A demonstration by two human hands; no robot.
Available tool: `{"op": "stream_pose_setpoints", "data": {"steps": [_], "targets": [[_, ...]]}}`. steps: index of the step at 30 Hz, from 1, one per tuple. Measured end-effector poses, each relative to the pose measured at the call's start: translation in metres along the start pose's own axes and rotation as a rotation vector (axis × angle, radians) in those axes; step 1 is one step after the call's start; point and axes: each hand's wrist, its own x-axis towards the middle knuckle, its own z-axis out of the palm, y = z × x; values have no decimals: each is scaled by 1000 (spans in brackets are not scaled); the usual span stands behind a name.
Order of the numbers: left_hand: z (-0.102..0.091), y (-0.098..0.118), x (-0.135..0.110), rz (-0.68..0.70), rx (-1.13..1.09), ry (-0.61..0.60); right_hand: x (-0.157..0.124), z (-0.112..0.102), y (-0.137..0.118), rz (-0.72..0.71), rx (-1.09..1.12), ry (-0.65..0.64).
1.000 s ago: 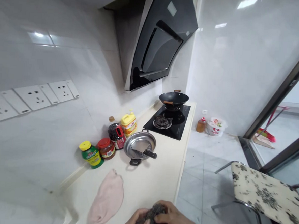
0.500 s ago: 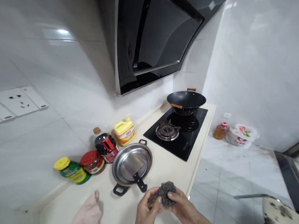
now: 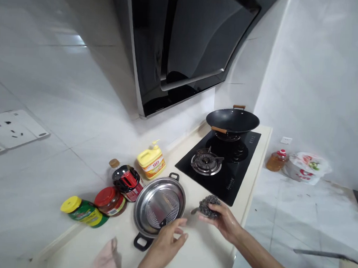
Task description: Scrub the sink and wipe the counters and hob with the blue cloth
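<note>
A dark steel scourer (image 3: 209,206) was gripped in the fingers of the right hand (image 3: 225,222), held just above the counter (image 3: 202,252) between the steamer pan (image 3: 159,207) and the near corner of the black hob (image 3: 222,165). The left hand (image 3: 165,240) was held loosely open, empty, its fingertips (image 3: 182,222) at the near rim of the pan, just by the black handle of a blade lying inside it. Behind the pan, against the wall, a yellow bottle (image 3: 151,161), a red-capped black jar (image 3: 127,181), a red-lidded jar (image 3: 111,200) and a yellow-lidded green jar (image 3: 81,212) were lined up. A black wok (image 3: 232,121) was set on the far burner of the hob. A pink cloth (image 3: 106,261) was seen at the lower edge, left of the left hand.
</note>
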Motion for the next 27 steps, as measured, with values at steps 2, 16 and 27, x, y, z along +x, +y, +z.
{"op": "stream_pose_setpoints", "data": {"steps": [2, 16, 27], "targets": [[-27, 1, 8, -8, 9, 3, 26, 7, -18, -16, -15, -16], [-216, 67, 188, -177, 336, 755, 256, 121, -63, -38, 147, -163], [-250, 52, 320, -372, 627, 670, 351, 153, -38, -15, 153, -148]]}}
